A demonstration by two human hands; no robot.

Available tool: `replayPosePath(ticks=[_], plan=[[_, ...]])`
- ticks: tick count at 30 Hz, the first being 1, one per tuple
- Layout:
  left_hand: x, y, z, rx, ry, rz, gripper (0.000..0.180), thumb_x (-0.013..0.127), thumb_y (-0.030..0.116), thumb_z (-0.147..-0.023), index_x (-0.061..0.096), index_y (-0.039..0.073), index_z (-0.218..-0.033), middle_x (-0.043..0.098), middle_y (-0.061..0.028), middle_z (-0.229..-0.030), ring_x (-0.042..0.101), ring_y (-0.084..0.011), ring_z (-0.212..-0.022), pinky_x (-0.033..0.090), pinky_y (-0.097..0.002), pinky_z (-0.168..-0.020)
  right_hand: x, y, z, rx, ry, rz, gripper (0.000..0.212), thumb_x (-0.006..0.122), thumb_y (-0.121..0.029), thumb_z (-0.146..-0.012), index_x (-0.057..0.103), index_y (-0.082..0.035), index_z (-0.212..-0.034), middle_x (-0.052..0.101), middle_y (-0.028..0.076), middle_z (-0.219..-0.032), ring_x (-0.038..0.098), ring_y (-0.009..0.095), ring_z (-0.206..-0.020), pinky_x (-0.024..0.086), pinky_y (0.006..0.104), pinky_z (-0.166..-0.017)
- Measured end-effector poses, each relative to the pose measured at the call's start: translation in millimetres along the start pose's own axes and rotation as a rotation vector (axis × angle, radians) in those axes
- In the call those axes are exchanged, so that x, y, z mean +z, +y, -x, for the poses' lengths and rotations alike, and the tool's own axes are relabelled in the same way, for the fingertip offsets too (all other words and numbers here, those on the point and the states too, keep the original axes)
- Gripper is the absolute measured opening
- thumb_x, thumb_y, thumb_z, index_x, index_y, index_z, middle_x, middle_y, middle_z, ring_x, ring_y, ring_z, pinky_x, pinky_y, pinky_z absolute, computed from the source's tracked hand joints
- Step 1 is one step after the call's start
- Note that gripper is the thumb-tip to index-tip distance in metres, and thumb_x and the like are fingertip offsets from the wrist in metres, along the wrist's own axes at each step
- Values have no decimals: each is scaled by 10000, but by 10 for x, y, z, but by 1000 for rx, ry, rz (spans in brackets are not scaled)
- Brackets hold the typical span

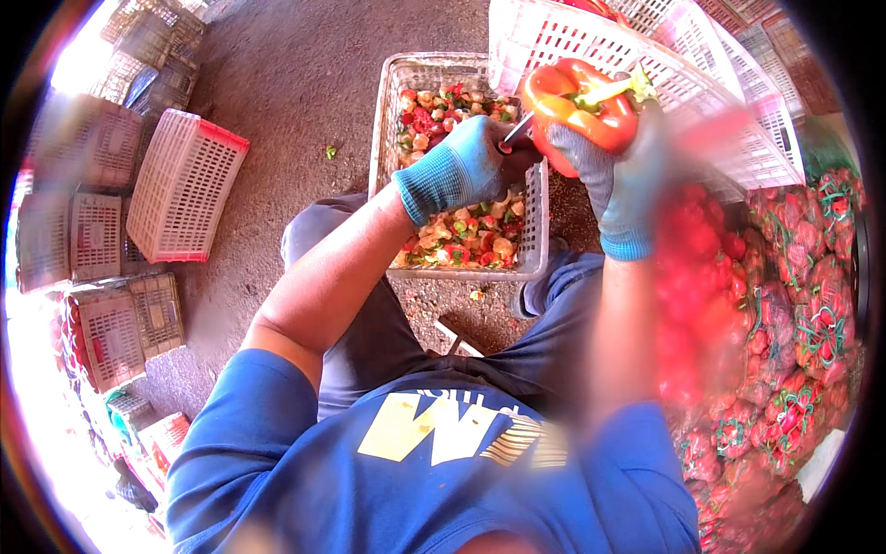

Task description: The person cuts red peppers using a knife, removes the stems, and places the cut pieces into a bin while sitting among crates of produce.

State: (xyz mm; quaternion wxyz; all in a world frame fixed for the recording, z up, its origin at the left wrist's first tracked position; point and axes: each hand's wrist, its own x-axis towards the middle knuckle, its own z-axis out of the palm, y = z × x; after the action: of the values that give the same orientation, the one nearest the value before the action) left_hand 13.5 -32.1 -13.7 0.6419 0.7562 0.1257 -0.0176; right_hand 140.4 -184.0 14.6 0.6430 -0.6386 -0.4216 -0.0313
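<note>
My left hand (469,164), in a blue knit glove, is closed round a small knife (518,133). Its thin metal blade points up and right, and the tip meets the near side of a bell pepper (604,120). That pepper is red and orange with a thick green stem, tilted toward the right. Gloved the same way, my right hand (620,189) grips it from below and the right. Beneath my left hand, between my legs, stands a plastic crate (377,152) holding many pepper cores (461,242) with pale seeds and green stems.
A white perforated crate (637,65) with red peppers inside leans at the upper right. Net bags of red peppers (794,342) pile up along the right. A white crate with a red rim (189,189) rests on the dark floor at left, near stacked crates (92,235).
</note>
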Motion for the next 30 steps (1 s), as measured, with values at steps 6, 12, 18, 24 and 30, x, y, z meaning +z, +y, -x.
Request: replayPosePath(ticks=[6,12,18,24,30], plan=[[137,-393,-311,-35,-55,80,284,477,159,-996,658,-14,-1130,699,-117,-926,681,-232,-704,541,-342,-523,25,39,37,251,87,-157,629,924,-270,-739,589,6,-1193,684,80,-1115,671,149,-987,573,303,-856],[211,-461,-452,-123,-66,367,223,505,92,-1007,672,-42,-1070,699,-125,-873,683,-236,-635,555,-332,-505,-26,355,73,427,168,-400,499,875,-236,-759,639,-1,-1129,684,87,-1103,678,171,-937,574,346,-849],[248,-278,-346,-134,-43,209,205,632,144,-1001,693,-36,-1077,704,-114,-820,695,-178,-634,550,-292,-488,22,352,71,611,291,-761,462,832,-241,-811,651,0,-1162,684,106,-1118,683,193,-968,573,353,-852],[170,-148,-266,-185,-66,196,218,657,167,-1001,728,5,-1128,708,-44,-762,683,-117,-624,540,-250,-508,-33,341,78,564,233,-627,466,800,-240,-859,640,2,-1224,663,100,-1188,662,224,-1057,556,403,-933],[236,-253,-326,211,93,-387,189,654,200,-973,702,34,-1048,721,-148,-811,719,-234,-703,560,-361,-649,66,408,72,745,236,-931,560,746,-368,-890,590,-55,-1327,654,109,-1258,644,259,-1136,557,445,-951]])
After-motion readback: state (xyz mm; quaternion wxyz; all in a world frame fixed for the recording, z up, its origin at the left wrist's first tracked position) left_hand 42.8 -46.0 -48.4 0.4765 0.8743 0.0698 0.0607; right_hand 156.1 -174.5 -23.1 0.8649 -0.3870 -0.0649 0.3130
